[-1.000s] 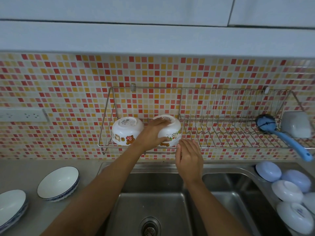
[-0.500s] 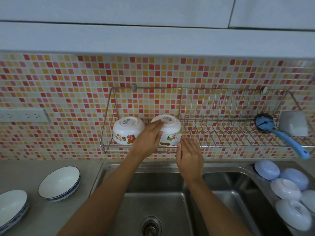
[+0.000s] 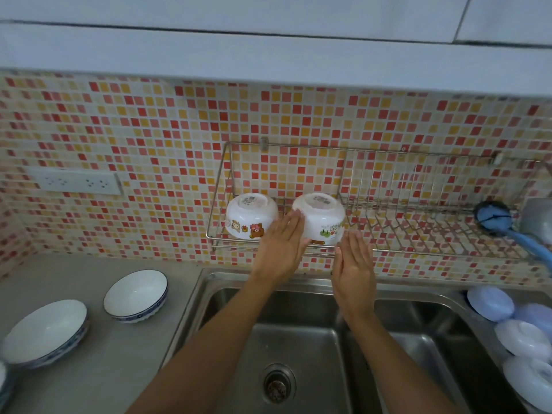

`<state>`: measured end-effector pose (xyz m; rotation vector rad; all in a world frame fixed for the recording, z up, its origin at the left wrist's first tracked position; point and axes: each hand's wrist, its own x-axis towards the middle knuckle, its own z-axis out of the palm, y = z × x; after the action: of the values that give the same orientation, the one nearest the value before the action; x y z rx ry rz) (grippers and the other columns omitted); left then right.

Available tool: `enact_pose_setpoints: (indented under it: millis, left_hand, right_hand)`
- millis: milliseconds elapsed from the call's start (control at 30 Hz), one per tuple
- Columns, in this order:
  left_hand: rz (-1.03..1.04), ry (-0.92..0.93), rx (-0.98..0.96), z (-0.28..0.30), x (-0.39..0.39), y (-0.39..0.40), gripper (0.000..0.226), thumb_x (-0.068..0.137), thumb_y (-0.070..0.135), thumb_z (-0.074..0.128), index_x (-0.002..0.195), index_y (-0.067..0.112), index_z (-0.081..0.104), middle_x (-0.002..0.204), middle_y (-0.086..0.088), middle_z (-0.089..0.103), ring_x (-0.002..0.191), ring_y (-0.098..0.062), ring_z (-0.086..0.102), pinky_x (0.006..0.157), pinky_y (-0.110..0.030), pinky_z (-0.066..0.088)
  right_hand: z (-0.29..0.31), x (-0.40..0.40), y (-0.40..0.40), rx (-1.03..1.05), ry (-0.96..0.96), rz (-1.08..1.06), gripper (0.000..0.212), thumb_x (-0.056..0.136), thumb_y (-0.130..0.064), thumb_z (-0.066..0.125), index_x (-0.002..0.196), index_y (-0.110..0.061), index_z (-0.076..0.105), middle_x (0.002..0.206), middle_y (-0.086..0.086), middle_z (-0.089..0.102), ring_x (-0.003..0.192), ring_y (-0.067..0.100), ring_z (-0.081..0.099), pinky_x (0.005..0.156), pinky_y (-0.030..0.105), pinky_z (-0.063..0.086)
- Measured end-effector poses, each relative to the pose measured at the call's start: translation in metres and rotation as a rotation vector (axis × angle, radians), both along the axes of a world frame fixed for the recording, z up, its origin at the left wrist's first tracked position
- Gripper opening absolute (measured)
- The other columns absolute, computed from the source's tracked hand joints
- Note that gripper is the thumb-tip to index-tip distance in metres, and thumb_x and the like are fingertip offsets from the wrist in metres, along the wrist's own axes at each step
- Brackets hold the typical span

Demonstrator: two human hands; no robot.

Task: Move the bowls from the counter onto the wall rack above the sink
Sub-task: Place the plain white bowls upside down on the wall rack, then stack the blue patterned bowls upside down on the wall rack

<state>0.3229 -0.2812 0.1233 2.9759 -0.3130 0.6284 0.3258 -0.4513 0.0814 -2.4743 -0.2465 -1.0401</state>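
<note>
Two white bowls with cartoon prints sit upside down in the left end of the wire wall rack (image 3: 418,252): one at the far left (image 3: 249,218), one beside it (image 3: 322,216). My left hand (image 3: 279,251) is flat and open, fingertips just touching the second bowl's left side. My right hand (image 3: 354,270) is open with its fingers together, just below the rack's front rail, holding nothing. On the counter to the left stand a blue-rimmed bowl (image 3: 136,295) and a wider blue-rimmed bowl (image 3: 46,331).
A double steel sink (image 3: 298,339) lies under my arms. A blue brush (image 3: 495,219) and a grey cup sit at the rack's right end. Several pale blue and white bowls (image 3: 519,339) lie upside down at the right. A wall socket (image 3: 74,182) is on the tiles.
My left hand has let go of the second bowl and drawn back down, fingers opening flat. My right hand stays near the rack's front rail. The camera has shifted left.
</note>
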Motion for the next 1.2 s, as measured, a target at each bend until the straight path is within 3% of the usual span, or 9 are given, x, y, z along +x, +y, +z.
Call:
enact_pose_setpoints:
  millis: [167, 333, 467, 600, 733, 867, 1000, 1100, 1200]
  left_hand:
    - [0.014, -0.047, -0.021, -0.024, -0.029, 0.018, 0.056, 0.101, 0.041, 0.009, 0.151, 0.015, 0.002, 0.160, -0.003, 0.001, 0.147, -0.020, -0.004, 0.117, -0.045, -0.007]
    - [0.057, 0.071, -0.192, -0.055, -0.080, 0.064, 0.057, 0.097, 0.044, 0.000, 0.146, 0.020, -0.012, 0.157, 0.000, -0.012, 0.145, -0.017, -0.015, 0.121, -0.040, -0.003]
    - [0.301, 0.129, -0.337, -0.083, -0.148, 0.160, 0.072, 0.090, 0.056, -0.007, 0.150, 0.016, -0.004, 0.158, 0.000, -0.011, 0.143, -0.014, -0.018, 0.117, -0.032, -0.013]
    - [0.677, 0.142, -0.369, -0.108, -0.231, 0.272, 0.067, 0.097, 0.048, 0.016, 0.150, 0.011, 0.002, 0.160, -0.010, -0.004, 0.148, -0.026, -0.006, 0.117, -0.035, -0.008]
    - [0.855, 0.115, -0.477, -0.116, -0.302, 0.352, 0.061, 0.098, 0.035, 0.040, 0.148, 0.004, 0.020, 0.157, -0.020, 0.011, 0.146, -0.033, 0.009, 0.118, -0.043, 0.006]
    - [1.038, 0.158, -0.552, -0.128, -0.350, 0.410, 0.062, 0.097, 0.036, 0.043, 0.147, 0.007, 0.021, 0.158, -0.020, 0.009, 0.145, -0.036, 0.012, 0.117, -0.045, 0.015]
    - [1.181, 0.199, -0.829, -0.148, -0.384, 0.444, 0.068, 0.096, 0.034, 0.046, 0.149, 0.007, 0.013, 0.157, -0.022, 0.009, 0.142, -0.037, 0.020, 0.112, -0.045, 0.024]
    - [1.202, 0.231, -1.034, -0.158, -0.395, 0.462, 0.069, 0.096, 0.029, 0.048, 0.148, 0.002, 0.012, 0.152, -0.024, 0.021, 0.137, -0.038, 0.031, 0.109, -0.044, 0.029]
    - [1.231, 0.270, -1.141, -0.166, -0.399, 0.475, 0.065, 0.095, 0.026, 0.050, 0.145, -0.001, 0.020, 0.144, -0.026, 0.037, 0.132, -0.039, 0.038, 0.106, -0.042, 0.033]
  right_hand:
    - [-0.013, -0.029, 0.024, 0.114, 0.046, 0.034, 0.052, 0.102, -0.032, 0.026, 0.141, -0.001, 0.038, 0.150, 0.012, 0.035, 0.144, 0.023, 0.023, 0.119, 0.029, 0.010]
    - [-0.060, -0.068, 0.081, 0.100, 0.229, 0.286, 0.056, 0.100, -0.041, 0.025, 0.138, -0.003, 0.041, 0.147, 0.004, 0.033, 0.140, 0.024, 0.028, 0.114, 0.045, 0.024]
    - [-0.097, -0.110, 0.157, 0.117, 0.500, 0.424, 0.051, 0.096, -0.038, 0.041, 0.138, -0.010, 0.050, 0.149, 0.007, 0.041, 0.136, 0.027, 0.040, 0.109, 0.042, 0.033]
    - [-0.108, -0.155, 0.253, -0.021, 0.768, 0.653, 0.049, 0.096, -0.027, 0.054, 0.141, -0.011, 0.046, 0.153, 0.010, 0.036, 0.139, 0.024, 0.037, 0.111, 0.025, 0.024]
    - [-0.101, -0.199, 0.351, -0.218, 0.898, 0.769, 0.049, 0.095, -0.036, 0.051, 0.140, -0.019, 0.044, 0.148, 0.006, 0.035, 0.124, 0.027, 0.051, 0.101, 0.034, 0.041]
    - [-0.091, -0.232, 0.435, -0.296, 1.057, 0.830, 0.050, 0.092, -0.048, 0.049, 0.129, -0.014, 0.051, 0.131, 0.012, 0.055, 0.118, 0.031, 0.054, 0.097, 0.039, 0.045]
    - [-0.099, -0.257, 0.489, -0.261, 1.250, 0.773, 0.072, 0.086, -0.064, 0.050, 0.137, -0.014, 0.045, 0.139, 0.015, 0.051, 0.126, 0.033, 0.049, 0.101, 0.040, 0.041]
    - [-0.109, -0.265, 0.515, -0.227, 1.312, 0.737, 0.073, 0.085, -0.064, 0.051, 0.136, -0.011, 0.047, 0.138, 0.013, 0.053, 0.125, 0.032, 0.050, 0.095, 0.037, 0.041]
    - [-0.123, -0.269, 0.531, -0.166, 1.370, 0.699, 0.068, 0.082, -0.064, 0.053, 0.126, -0.013, 0.056, 0.124, 0.012, 0.062, 0.109, 0.032, 0.060, 0.083, 0.034, 0.046]
